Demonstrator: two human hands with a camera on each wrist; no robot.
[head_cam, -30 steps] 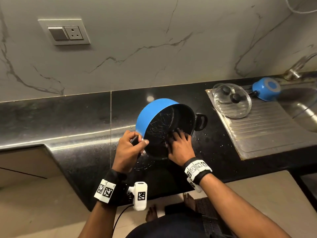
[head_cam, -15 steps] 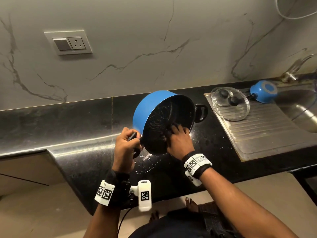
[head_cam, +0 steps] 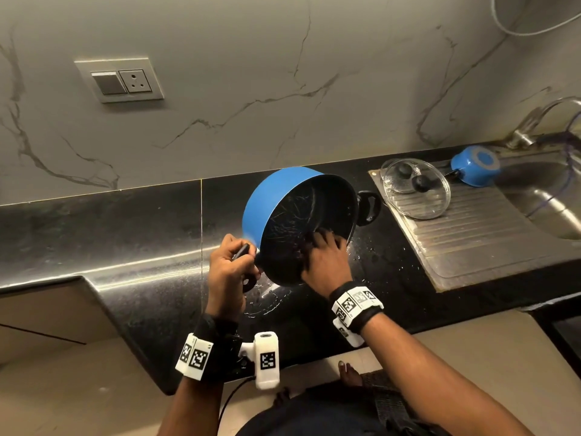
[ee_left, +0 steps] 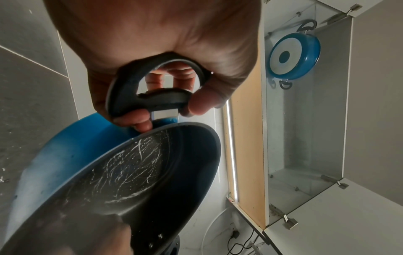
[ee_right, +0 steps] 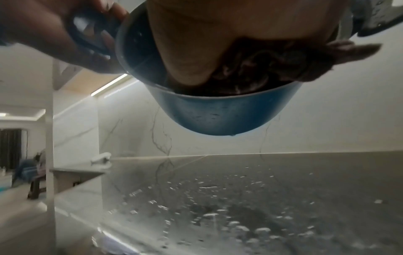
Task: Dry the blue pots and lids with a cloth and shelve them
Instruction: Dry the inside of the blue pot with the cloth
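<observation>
A large blue pot [head_cam: 276, 196] with a dark scratched inside is held tilted above the black counter [head_cam: 125, 234], its mouth facing me. My left hand [head_cam: 228, 269] grips its near black loop handle [ee_left: 152, 86]. My right hand [head_cam: 323, 256] is inside the pot, pressing a dark bunched cloth [ee_right: 261, 69] against the lower wall. The right wrist view shows the blue pot [ee_right: 218, 113] from below with the cloth under my palm. Two glass lids [head_cam: 415, 187] lie on the steel drainboard [head_cam: 490, 240]. A small blue pot [head_cam: 476, 165] stands upside down behind them.
Water drops lie on the counter under the pot [ee_right: 218, 207]. A steel sink [head_cam: 553, 196] and tap [head_cam: 534, 121] are at the far right. A wall socket [head_cam: 121, 80] sits upper left. In the left wrist view an open wall cabinet [ee_left: 305, 155] holds another blue pot [ee_left: 294, 57].
The pot has risen a little and tipped further toward me. My right hand with the cloth has shifted slightly inside the pot, along the lower right of its wall.
</observation>
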